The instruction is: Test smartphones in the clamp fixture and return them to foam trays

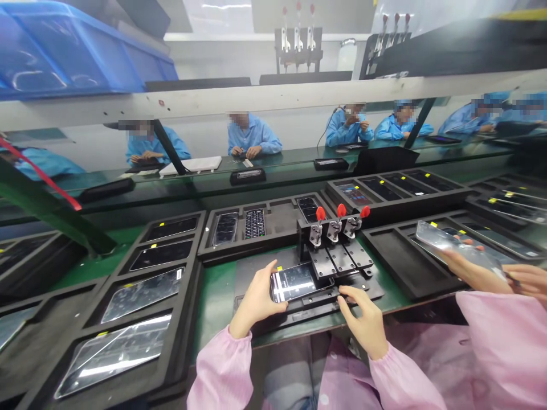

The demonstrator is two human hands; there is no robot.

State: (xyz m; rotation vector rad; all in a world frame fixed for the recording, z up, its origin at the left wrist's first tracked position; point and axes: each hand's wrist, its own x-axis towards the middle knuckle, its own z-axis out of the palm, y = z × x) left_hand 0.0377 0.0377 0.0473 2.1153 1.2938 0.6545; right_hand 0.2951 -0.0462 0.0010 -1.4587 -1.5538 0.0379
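**Phone at the jig, lit and held; clamping unconfirmed**

The phone (294, 283) is grasped near its left end by the fingers of the left hand (254, 296), one edge by the thumb, the opposite edge by a finger. The fingers of the right hand (367, 319) are bent at the front of the jig (316, 300); whether anything small is pinched there cannot be told.

The placing seems largely done: the phone is laid flat on the jig, its right end beside the black plates (342, 259), and its screen is lit. Whether it is fully seated or pressed by the red-tipped clamps (334, 230) cannot be told.

Farther out on the surface (213, 296), four phones are held in the left tray (188, 285), more in the middle tray (277, 219) and right tray (388, 256). Which are finished is not shown. Another phone is held by a co-worker's hand (474, 270).
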